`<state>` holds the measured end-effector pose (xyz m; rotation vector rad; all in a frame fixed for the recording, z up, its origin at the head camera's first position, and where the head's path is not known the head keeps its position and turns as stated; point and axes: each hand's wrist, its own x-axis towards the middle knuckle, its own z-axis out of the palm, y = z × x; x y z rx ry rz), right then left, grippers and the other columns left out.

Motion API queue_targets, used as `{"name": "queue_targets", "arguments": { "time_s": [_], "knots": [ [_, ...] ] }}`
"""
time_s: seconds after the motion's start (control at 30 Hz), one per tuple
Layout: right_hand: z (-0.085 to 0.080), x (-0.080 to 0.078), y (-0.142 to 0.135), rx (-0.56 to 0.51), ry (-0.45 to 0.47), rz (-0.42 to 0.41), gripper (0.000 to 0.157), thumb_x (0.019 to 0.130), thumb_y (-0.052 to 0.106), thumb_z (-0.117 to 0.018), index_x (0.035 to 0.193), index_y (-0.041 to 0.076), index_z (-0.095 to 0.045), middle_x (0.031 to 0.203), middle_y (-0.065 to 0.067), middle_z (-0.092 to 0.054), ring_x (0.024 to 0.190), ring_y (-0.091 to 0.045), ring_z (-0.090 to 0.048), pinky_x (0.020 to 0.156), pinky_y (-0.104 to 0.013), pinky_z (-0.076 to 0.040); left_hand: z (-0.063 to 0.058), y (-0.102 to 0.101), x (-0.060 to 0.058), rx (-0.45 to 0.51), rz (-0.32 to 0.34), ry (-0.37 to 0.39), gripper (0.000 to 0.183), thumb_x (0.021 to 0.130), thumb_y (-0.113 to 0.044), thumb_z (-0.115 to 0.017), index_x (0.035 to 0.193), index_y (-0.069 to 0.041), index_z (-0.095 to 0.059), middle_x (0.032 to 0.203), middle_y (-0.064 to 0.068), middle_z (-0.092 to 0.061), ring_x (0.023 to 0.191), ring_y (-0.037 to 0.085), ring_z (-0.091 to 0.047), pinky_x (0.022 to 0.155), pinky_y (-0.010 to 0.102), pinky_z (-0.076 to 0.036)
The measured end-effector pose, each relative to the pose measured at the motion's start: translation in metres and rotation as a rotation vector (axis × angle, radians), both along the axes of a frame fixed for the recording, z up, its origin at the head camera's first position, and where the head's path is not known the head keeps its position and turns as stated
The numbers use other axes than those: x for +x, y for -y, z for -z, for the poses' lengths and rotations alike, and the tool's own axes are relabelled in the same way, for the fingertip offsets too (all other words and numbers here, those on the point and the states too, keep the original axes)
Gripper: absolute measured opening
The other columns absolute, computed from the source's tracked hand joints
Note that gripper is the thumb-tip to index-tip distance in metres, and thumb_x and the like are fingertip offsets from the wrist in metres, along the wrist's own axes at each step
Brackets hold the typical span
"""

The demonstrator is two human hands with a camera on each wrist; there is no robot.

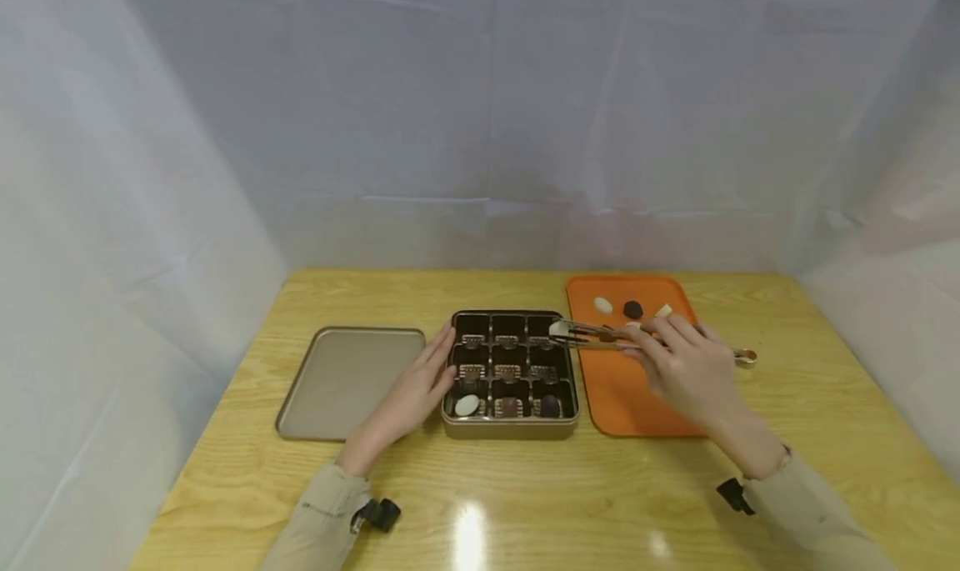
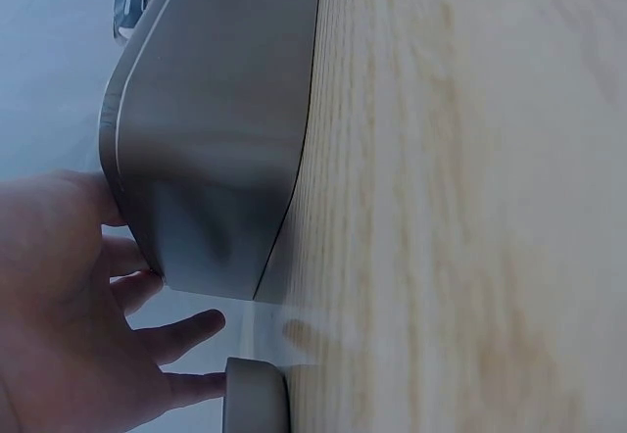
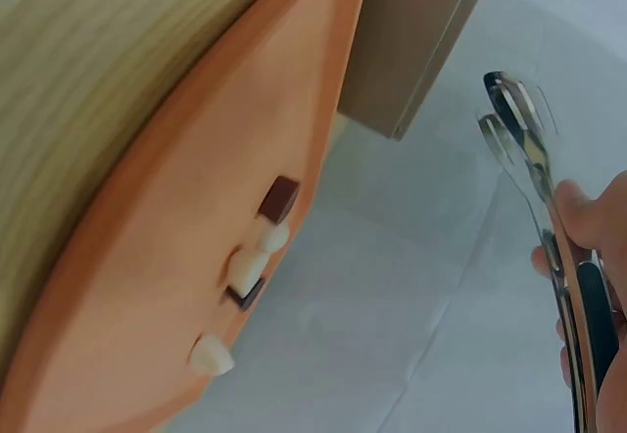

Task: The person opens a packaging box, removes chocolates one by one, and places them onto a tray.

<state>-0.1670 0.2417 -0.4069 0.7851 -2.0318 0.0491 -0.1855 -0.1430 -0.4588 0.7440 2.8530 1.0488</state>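
My right hand [image 1: 693,371] grips a pair of metal tongs [image 1: 592,334], also seen in the right wrist view as long slotted arms [image 3: 549,208]. A white chocolate [image 1: 558,328] shows at the tong tips, over the far right compartment of a divided box [image 1: 510,429]. Along the box's near row lie a white oval chocolate [image 1: 467,405], a brown one [image 1: 510,407] and a darker one [image 1: 551,406]. With fingers extended, my left hand [image 1: 408,392] rests against the box's left wall; the left wrist view shows its fingertips at the box corner [image 2: 206,217].
An orange tray [image 1: 626,404] sits right of the box, bearing several chocolates, among them a white oval [image 1: 602,305] and a dark round one [image 1: 633,310]. Left of the box lies a flat tan lid [image 1: 352,379]. White sheeting [image 1: 450,121] hangs behind the wooden table [image 1: 465,479].
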Motion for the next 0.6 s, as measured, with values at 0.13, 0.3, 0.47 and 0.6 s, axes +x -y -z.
{"name": "queue_targets", "arguments": {
  "time_s": [0.13,0.3,0.47,0.6],
  "knots": [
    [0.0,0.004,-0.013,-0.046,-0.017,0.035,0.039,0.104,0.035,-0.057,0.102,0.003,-0.08,0.086,-0.014,-0.071,0.073,-0.035,-0.065,0.052,-0.049,-0.052,0.0,0.0,0.0,-0.003,-0.001,-0.002,0.062,0.109,-0.02,-0.047,0.16,-0.001,-0.019,0.169,0.008,-0.01,0.152,0.039,-0.022,0.123,0.054,-0.023],
    [-0.002,0.008,-0.035,-0.083,-0.026,0.11,0.04,0.103,0.034,-0.057,0.097,0.002,-0.08,0.085,-0.016,-0.071,0.074,-0.039,-0.066,0.05,-0.051,-0.052,-0.001,-0.001,-0.001,-0.011,-0.01,0.003,0.062,0.109,-0.021,-0.047,0.161,-0.002,-0.018,0.169,0.008,-0.01,0.152,0.038,-0.022,0.123,0.053,-0.023],
    [0.002,0.01,-0.065,-0.087,-0.015,0.179,0.043,0.105,0.036,-0.054,0.095,0.002,-0.079,0.085,-0.018,-0.071,0.075,-0.04,-0.065,0.049,-0.051,-0.05,-0.002,-0.001,0.0,-0.015,-0.01,0.011,0.062,0.109,-0.021,-0.047,0.161,-0.003,-0.018,0.169,0.007,-0.01,0.152,0.038,-0.022,0.123,0.053,-0.023],
    [0.008,0.009,-0.088,-0.075,0.015,0.224,0.048,0.106,0.039,-0.049,0.096,0.002,-0.079,0.083,-0.018,-0.07,0.075,-0.04,-0.064,0.048,-0.049,-0.049,-0.001,-0.001,0.0,-0.016,-0.007,0.011,0.062,0.109,-0.021,-0.047,0.161,-0.002,-0.018,0.169,0.008,-0.01,0.152,0.039,-0.022,0.123,0.053,-0.023]
  ]
}}
